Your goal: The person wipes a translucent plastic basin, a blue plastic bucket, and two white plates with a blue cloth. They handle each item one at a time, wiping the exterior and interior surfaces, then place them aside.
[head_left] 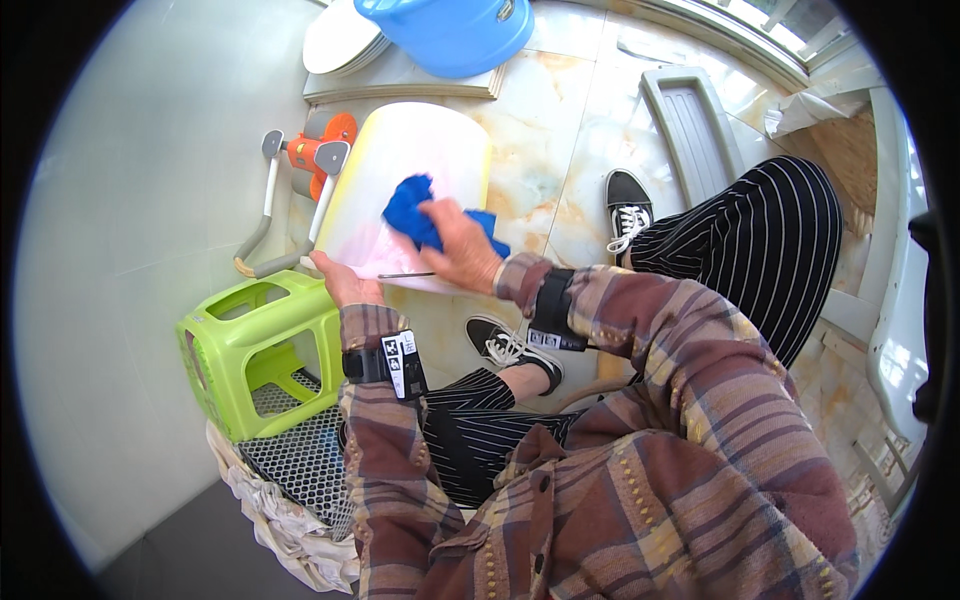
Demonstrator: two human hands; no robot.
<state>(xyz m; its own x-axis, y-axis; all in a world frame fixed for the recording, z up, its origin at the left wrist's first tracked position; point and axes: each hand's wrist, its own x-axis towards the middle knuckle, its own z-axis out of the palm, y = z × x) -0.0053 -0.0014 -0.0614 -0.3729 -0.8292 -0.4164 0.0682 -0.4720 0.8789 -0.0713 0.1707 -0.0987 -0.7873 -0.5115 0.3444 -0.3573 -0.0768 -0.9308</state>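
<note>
A large pale pink-and-white plastic piece with a yellow edge (372, 185) is tilted in front of me; I cannot tell its exact kind. My left hand (348, 283) grips its near left corner, with the thumb at the edge. Bunched on its upper face is a blue cloth (408, 212), pressed there by my right hand (462, 245), whose fingers are closed around it. A thin dark slot or bar (405, 275) shows along the near edge. Part of the near right side is hidden by my right hand.
A green plastic stool (262, 318) lies on a black mesh (300, 465) at left. Behind it stands an orange-and-grey exercise wheel device (310, 155). A blue tub (450, 35) and white round lids (335, 40) are at the back; a grey tray (692, 135) lies at right.
</note>
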